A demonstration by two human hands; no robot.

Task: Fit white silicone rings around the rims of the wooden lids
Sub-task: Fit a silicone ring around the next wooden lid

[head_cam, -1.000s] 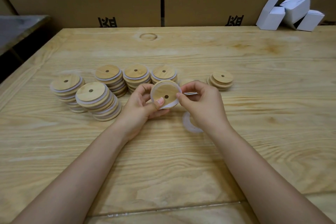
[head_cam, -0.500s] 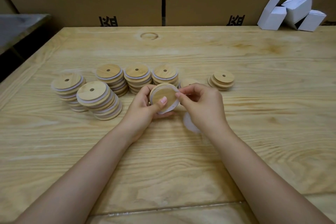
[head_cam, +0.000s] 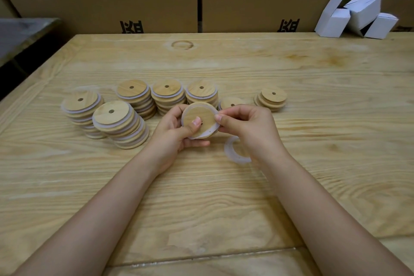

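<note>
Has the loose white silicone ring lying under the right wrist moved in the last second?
No. The loose white silicone ring lies on the same spot of the wooden table, equally far from the short stack of wooden lids.

Your eleven-o'clock carton (head_cam: 100,6) and one-o'clock carton (head_cam: 257,6) each bear black characters (head_cam: 131,27), half hidden and unreadable.

I'm holding lid (head_cam: 194,114) between left hand (head_cam: 177,133) and right hand (head_cam: 248,129) over table (head_cam: 224,204) middle. Beneath my right wrist, loose ring (head_cam: 230,152) lying. Left and far of hands, lid stacks (head_cam: 121,123) sitting; short stack (head_cam: 271,98) far right. At far-right corner, cartons (head_cam: 356,14) resting; boxes (head_cam: 100,6) standing behind table.
</note>
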